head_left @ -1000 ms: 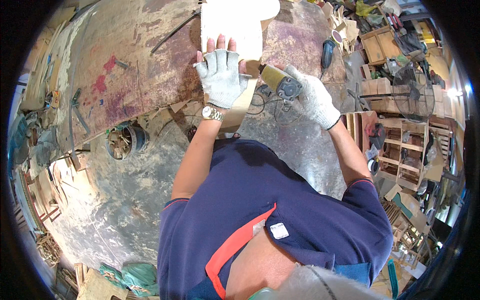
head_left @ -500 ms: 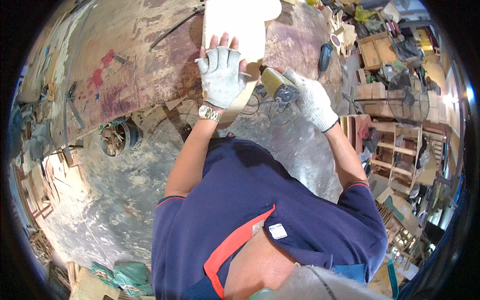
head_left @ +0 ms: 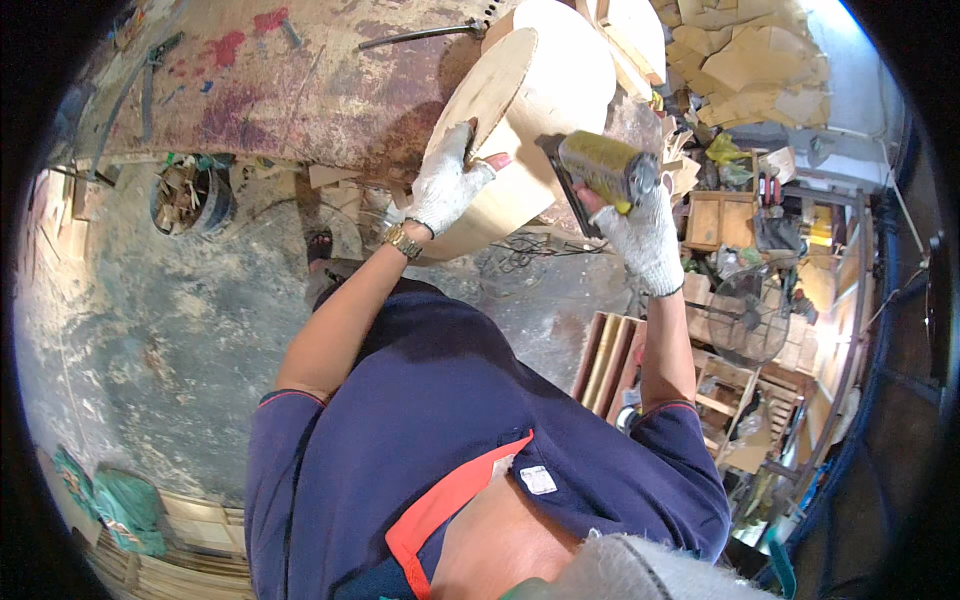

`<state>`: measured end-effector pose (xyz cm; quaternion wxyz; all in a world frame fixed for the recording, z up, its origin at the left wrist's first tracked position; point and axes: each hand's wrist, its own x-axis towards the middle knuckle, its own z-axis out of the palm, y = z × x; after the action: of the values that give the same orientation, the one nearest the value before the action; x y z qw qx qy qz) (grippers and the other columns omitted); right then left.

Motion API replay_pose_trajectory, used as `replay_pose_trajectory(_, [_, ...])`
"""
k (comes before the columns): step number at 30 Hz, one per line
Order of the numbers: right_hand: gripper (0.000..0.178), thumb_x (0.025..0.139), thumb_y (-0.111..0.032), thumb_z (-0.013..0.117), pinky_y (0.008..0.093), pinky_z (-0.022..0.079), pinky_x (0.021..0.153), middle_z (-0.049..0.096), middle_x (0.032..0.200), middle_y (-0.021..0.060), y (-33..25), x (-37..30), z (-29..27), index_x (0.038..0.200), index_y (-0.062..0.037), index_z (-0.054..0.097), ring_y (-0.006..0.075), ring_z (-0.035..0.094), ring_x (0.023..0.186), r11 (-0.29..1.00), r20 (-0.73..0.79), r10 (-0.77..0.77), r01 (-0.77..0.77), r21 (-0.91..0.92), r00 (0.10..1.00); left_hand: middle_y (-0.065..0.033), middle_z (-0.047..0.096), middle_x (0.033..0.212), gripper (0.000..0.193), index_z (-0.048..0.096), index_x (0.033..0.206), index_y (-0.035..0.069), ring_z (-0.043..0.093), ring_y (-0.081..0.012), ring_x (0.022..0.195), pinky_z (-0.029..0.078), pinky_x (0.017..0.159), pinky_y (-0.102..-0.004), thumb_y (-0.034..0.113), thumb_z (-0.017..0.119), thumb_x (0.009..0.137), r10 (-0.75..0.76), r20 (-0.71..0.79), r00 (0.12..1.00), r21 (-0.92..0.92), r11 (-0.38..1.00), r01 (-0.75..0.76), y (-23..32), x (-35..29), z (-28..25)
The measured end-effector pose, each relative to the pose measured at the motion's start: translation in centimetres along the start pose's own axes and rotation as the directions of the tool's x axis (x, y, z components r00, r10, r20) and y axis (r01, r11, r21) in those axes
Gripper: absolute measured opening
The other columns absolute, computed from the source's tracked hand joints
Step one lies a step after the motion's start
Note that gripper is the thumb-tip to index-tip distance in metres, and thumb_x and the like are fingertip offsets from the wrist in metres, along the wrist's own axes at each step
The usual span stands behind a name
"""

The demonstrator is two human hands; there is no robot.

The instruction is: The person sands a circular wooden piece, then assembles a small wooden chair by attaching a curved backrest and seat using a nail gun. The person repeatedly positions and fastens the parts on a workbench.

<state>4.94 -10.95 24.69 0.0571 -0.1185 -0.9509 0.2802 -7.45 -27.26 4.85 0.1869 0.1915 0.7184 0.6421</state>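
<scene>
A pale wooden piece (head_left: pixel 555 85) with rounded outlines and a curved side is tilted at the near edge of the worn workbench (head_left: pixel 340 95). My left hand (head_left: pixel 447 188), in a white fingerless glove, grips its near left edge, thumb pointing right and most fingers hidden behind the wood. In my right hand (head_left: pixel 640 235), also gloved, is a yellow nail gun (head_left: pixel 600 165) with a dark magazine. The gun's nose is close to the wood's right side; whether they touch I cannot tell.
A dark metal bar (head_left: pixel 415 37) lies on the bench beyond the wood. At left, a bucket of wood scraps (head_left: pixel 205 195) stands on the floor. A standing fan (head_left: pixel 748 315), a wooden crate (head_left: pixel 718 220) and stacked boards (head_left: pixel 610 360) crowd the right. Thin cables trail below the bench.
The wood has gone from lying flat to tilted, showing its curved side. My left hand went from flat on top to gripping its edge. The nail gun moved right and turned.
</scene>
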Motion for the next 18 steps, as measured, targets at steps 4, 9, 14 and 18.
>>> replay_pose_trajectory(4, [0.040,0.091,-0.025,0.083,0.0410,0.059,0.082,0.080,0.102,0.0194,-1.1,4.1,-0.3,0.117,0.0044,0.073,0.0250,0.077,0.093,0.996,0.067,0.003,0.003,-0.088,0.998,-0.0274,0.063,0.135,0.093,0.051,0.148,-0.006,0.066,-0.0397,0.120,0.050,0.103,-0.0448,0.061,0.075,0.089,0.030,-0.024,0.999,-0.022,0.999,-0.031,-0.1,0.1,0.1])
replay_pose_trajectory(9, [0.039,0.091,-0.023,0.082,0.0404,0.059,0.080,0.079,0.100,0.0194,-1.7,6.6,-0.7,0.117,0.0047,0.072,0.0246,0.077,0.087,0.988,0.149,-0.080,0.098,-0.119,0.986,-0.0306,0.058,0.144,0.097,0.050,0.148,-0.008,0.056,-0.0423,0.136,0.043,0.114,-0.0441,0.064,0.073,0.088,0.022,-0.011,1.000,-0.093,0.995,-0.023,-0.6,0.5,0.6])
replay_pose_trajectory(14, [0.039,0.091,-0.025,0.081,0.0421,0.058,0.076,0.077,0.094,0.0219,-2.0,7.7,-1.2,0.115,0.0042,0.072,0.0320,0.076,0.083,0.958,0.223,-0.096,0.150,-0.242,0.970,-0.0319,0.055,0.147,0.099,0.049,0.148,-0.009,0.053,-0.0436,0.139,0.041,0.117,-0.0450,0.066,0.071,0.087,0.015,0.019,1.000,-0.077,0.997,-0.013,-0.6,0.4,0.5])
replay_pose_trajectory(18, [0.038,0.091,-0.026,0.080,0.0440,0.057,0.076,0.076,0.094,0.0227,-2.2,6.9,-0.9,0.114,0.0034,0.072,0.0352,0.076,0.085,0.964,0.186,-0.120,0.160,-0.214,0.975,-0.0327,0.054,0.148,0.098,0.050,0.148,-0.009,0.052,-0.0445,0.139,0.040,0.118,-0.0455,0.064,0.072,0.087,0.026,0.006,1.000,-0.042,0.999,-0.025,-0.2,0.3,0.5])
